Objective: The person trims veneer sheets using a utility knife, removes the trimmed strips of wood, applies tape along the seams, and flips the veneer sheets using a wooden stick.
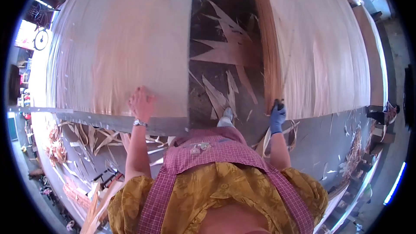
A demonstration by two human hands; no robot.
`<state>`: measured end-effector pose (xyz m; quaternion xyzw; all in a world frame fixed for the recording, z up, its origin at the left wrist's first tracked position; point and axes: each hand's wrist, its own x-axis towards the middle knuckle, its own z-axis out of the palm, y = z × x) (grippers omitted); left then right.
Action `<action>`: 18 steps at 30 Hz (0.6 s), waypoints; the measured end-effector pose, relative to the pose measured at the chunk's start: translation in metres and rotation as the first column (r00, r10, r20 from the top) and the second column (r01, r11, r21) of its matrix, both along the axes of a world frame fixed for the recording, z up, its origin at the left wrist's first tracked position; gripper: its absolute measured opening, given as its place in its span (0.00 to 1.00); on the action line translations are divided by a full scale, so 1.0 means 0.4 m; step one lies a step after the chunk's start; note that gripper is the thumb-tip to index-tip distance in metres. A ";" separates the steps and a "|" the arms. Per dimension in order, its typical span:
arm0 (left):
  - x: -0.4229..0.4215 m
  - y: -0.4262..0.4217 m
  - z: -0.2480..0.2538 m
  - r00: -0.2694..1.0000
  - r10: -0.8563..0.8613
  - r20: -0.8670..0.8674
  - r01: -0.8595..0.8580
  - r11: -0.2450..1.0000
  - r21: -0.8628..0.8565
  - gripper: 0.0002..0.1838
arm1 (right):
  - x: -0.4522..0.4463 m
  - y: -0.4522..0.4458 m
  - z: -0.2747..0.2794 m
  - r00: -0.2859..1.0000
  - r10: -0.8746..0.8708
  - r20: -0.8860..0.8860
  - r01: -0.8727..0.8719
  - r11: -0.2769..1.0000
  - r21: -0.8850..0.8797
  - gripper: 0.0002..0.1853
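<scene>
My bare left hand, with a band around the wrist, rests on the near edge of a broad sheet of pale wood veneer. Its fingers are spread and it holds nothing. My right hand wears a blue-grey glove with dark fingertips. It is closed at the near left corner of a thick stack of veneer sheets. A thin straight line, perhaps a slender stick, runs away from its fingers over the stack; what the fingers grip is too small to make out.
Between the two veneer surfaces is a gap with torn veneer scraps on the dark floor. More veneer strips lie at the near left. A grey table edge runs under the left sheet. A bicycle wheel shows at the far left.
</scene>
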<state>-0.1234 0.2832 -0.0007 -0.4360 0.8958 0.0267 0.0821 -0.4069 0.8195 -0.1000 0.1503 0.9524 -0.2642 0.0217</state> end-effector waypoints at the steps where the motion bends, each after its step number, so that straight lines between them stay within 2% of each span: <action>1: -0.003 -0.002 -0.003 1.000 0.007 -0.024 -0.008 1.000 -0.026 0.34 | -0.025 0.054 0.032 0.998 0.020 -0.055 -0.018 0.999 0.028 0.22; 2: -0.010 -0.010 -0.003 1.000 0.021 -0.007 -0.021 1.000 -0.004 0.33 | -0.055 0.096 0.081 0.992 0.043 -0.115 -0.036 0.998 0.056 0.23; 3: -0.015 -0.013 -0.002 0.999 0.040 0.008 -0.040 0.999 0.022 0.33 | -0.091 0.129 0.137 0.998 -0.038 0.040 0.032 0.989 0.147 0.24; 4: -0.022 -0.011 0.000 0.998 0.064 0.019 -0.065 0.997 0.047 0.33 | -0.119 0.197 0.124 1.000 0.000 -0.012 0.003 0.966 0.260 0.24; 6: -0.038 -0.010 0.012 1.000 0.025 -0.016 -0.023 0.993 0.112 0.34 | -0.173 0.323 0.092 0.992 0.104 -0.073 -0.081 0.958 0.274 0.28; 8: -0.033 -0.012 0.032 0.998 0.064 0.010 -0.065 0.989 0.131 0.36 | -0.219 0.379 0.115 0.985 0.143 -0.097 -0.119 0.968 0.219 0.25; 10: -0.068 0.009 0.072 0.986 0.159 0.050 -0.166 0.972 0.169 0.37 | -0.303 0.320 0.185 0.985 0.164 -0.059 -0.134 0.928 0.348 0.22; 11: -0.045 0.025 0.107 0.966 0.254 0.049 -0.259 0.943 0.210 0.38 | -0.399 0.262 0.166 0.984 0.177 -0.014 -0.148 0.858 0.492 0.21; 12: -0.052 -0.008 0.067 0.975 0.221 0.008 -0.218 0.956 0.199 0.38 | -0.419 0.233 0.143 0.996 0.087 -0.002 -0.066 0.771 0.633 0.21; 13: -0.051 -0.023 0.069 0.981 0.189 -0.035 -0.179 0.966 0.186 0.38 | -0.441 0.167 0.135 0.957 0.288 -0.045 -0.213 0.795 0.569 0.19; 15: -0.039 -0.014 0.032 0.973 0.224 -0.052 -0.215 0.966 0.143 0.38 | -0.508 0.030 0.065 0.749 0.643 -0.164 -0.513 0.718 0.470 0.17; 16: -0.047 -0.014 0.028 0.968 0.241 -0.064 -0.232 0.965 0.121 0.38 | -0.582 -0.057 -0.020 0.765 0.643 -0.035 -0.604 0.735 0.310 0.14; 17: -0.056 -0.013 0.032 0.963 0.264 -0.061 -0.256 0.960 0.115 0.38 | -0.576 -0.218 -0.012 0.689 0.718 -0.103 -0.725 0.682 -0.098 0.13; 18: -0.064 -0.010 0.043 0.956 0.287 -0.057 -0.280 0.954 0.109 0.38 | -0.556 -0.382 0.024 0.623 0.781 -0.048 -0.781 0.617 -0.097 0.14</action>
